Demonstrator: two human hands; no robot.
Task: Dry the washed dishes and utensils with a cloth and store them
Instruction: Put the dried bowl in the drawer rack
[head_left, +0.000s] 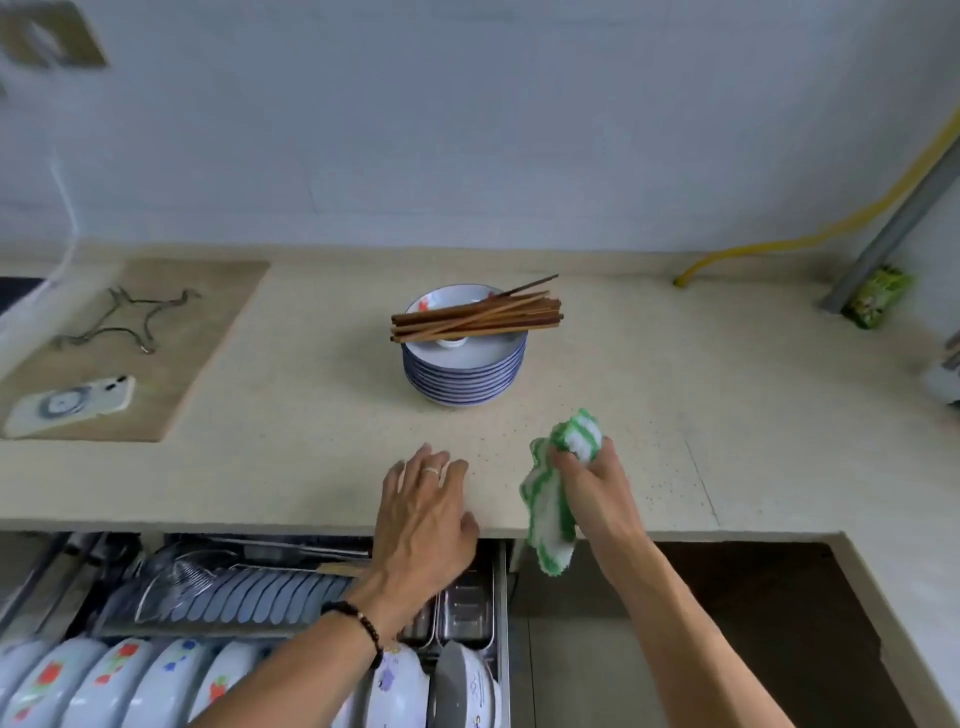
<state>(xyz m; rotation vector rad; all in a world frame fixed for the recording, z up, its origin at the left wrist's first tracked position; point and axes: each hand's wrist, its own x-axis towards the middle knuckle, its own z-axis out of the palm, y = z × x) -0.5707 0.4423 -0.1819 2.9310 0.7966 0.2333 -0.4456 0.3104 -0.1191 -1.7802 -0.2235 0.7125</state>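
- Currently no readable writing or brand on any item.
- Cloth (556, 488): knitted, green-and-white striped, gripped in right hand (592, 493) at the speckled beige countertop (260, 467) edge.
- Left hand (423, 514): fingers straight, flat on the countertop.
- Plates (464, 371): blue-rimmed stack mid-counter, wooden chopsticks (475, 318) across the top.
- Drawer rack (260, 603): below, open, holding floral dishes (130, 675) on edge.

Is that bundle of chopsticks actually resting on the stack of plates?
Touching. The head view shows the chopsticks lying across the rim of the top plate in the stack of plates, with no gap under them where they cross it.
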